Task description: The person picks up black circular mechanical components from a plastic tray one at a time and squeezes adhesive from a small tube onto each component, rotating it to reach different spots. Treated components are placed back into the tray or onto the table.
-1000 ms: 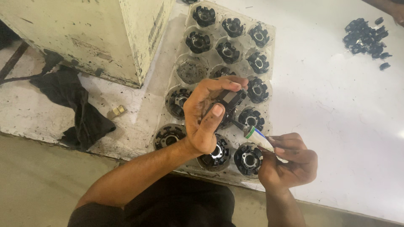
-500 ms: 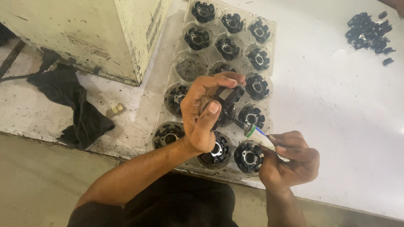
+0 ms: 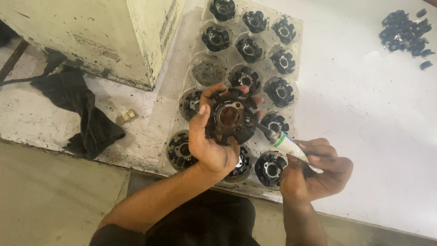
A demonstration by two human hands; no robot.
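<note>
My left hand grips a black round toothed part with a central hole, its face turned up toward me, above a clear plastic tray. My right hand holds a small white tube with a green band. The tube's tip touches the right edge of the held part. The tray holds several similar black round parts in round pockets, and one pocket is bare.
A worn cream metal box stands at the upper left. A black cloth and a small brass piece lie beside the tray. A pile of small black pieces sits on the white table at the far right.
My left hand has turned the black part so its face shows upward. The tube in my right hand has moved in until its tip touches the part.
</note>
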